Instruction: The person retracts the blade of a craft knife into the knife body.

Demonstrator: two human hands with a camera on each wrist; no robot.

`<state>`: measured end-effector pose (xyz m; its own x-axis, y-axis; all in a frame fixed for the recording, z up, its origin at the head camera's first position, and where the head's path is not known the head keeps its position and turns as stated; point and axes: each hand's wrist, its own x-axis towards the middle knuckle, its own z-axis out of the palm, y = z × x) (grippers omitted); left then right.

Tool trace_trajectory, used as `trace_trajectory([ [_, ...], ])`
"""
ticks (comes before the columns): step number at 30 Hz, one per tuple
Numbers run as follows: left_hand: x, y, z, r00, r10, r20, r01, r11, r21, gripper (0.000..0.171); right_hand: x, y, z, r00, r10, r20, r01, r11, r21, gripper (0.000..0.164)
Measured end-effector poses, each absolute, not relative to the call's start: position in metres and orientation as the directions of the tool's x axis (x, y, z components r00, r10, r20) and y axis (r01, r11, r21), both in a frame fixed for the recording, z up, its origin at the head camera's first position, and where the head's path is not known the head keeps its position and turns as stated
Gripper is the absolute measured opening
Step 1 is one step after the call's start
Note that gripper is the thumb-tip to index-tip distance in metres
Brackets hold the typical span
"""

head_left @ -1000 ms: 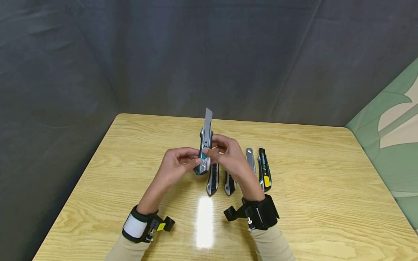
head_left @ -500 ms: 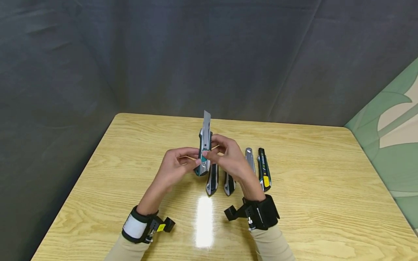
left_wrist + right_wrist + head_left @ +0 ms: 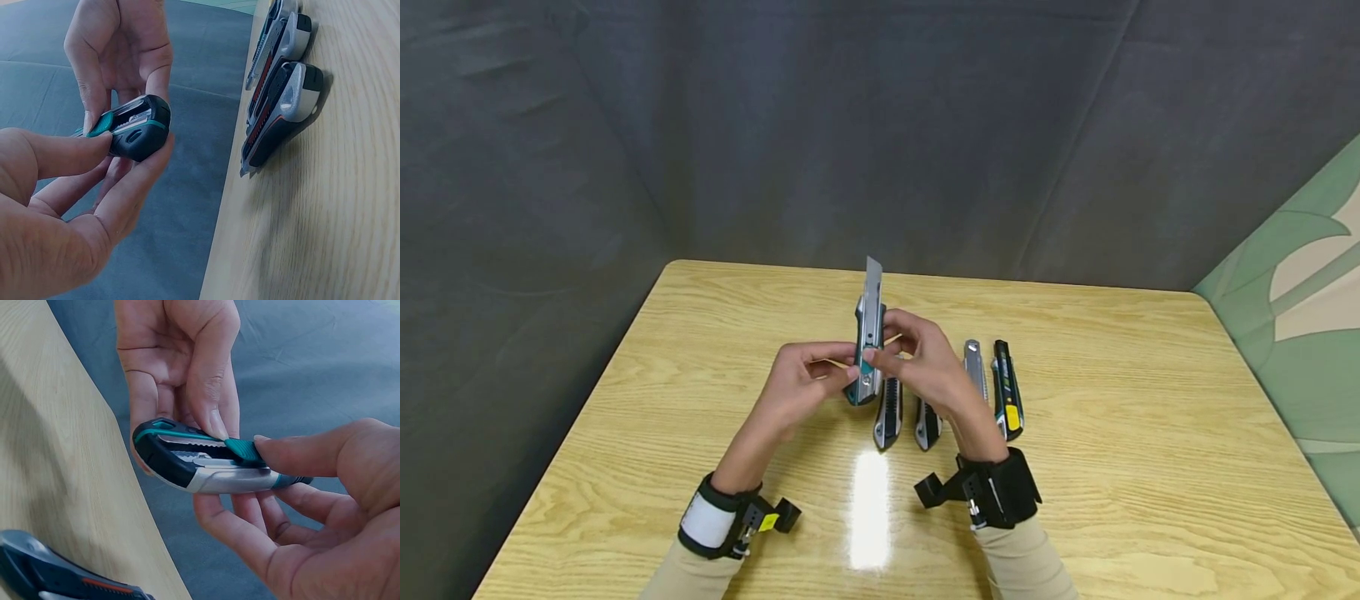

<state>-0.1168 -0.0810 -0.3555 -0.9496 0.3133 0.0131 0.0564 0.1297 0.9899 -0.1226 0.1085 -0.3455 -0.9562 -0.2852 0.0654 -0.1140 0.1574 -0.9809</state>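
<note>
Both hands hold a utility knife above the table, its body black and silver with a teal slider. A wide blade sticks out of its far end, pointing away from the person. My left hand pinches the rear part of the body between thumb and fingers. With the thumb on the teal slider, my right hand grips the knife from the other side, fingers underneath. The left wrist view shows the knife's rounded black rear end toward the camera, while the blade is hidden there.
Several more cutters lie side by side on the wooden table: two black-and-silver knives below the hands, a silver cutter, and a black cutter with a yellow patch. A dark curtain hangs behind the table.
The knife has shifted slightly left and toward the person, its blade tip and slider now a little lower in the head view. Both hands keep their hold; the cutters on the table stay put.
</note>
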Motion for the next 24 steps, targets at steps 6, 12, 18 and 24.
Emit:
trace_trajectory([
  [6,-0.122,-0.082,-0.368,-0.949,0.311,0.047,0.085,0.109,0.990,0.026,-0.113,0.106,-0.322,-0.949,-0.304,0.079,-0.144,0.196,-0.970,0.032],
  [12,-0.120,-0.083,-0.364,-0.953,0.296,0.060,0.096,0.106,0.990,0.028,-0.110,0.105,-0.317,-0.944,-0.321,0.076,-0.149,0.207,-0.967,0.037],
  [18,-0.122,-0.083,-0.369,-0.954,0.295,0.046,0.087,0.125,0.988,0.027,-0.110,0.105,-0.318,-0.942,-0.327,0.069,-0.140,0.200,-0.970,0.036],
  [24,-0.121,-0.083,-0.364,-0.955,0.292,0.052,0.097,0.144,0.985,0.025,-0.109,0.106,-0.317,-0.937,-0.343,0.068,-0.142,0.196,-0.970,0.040],
])
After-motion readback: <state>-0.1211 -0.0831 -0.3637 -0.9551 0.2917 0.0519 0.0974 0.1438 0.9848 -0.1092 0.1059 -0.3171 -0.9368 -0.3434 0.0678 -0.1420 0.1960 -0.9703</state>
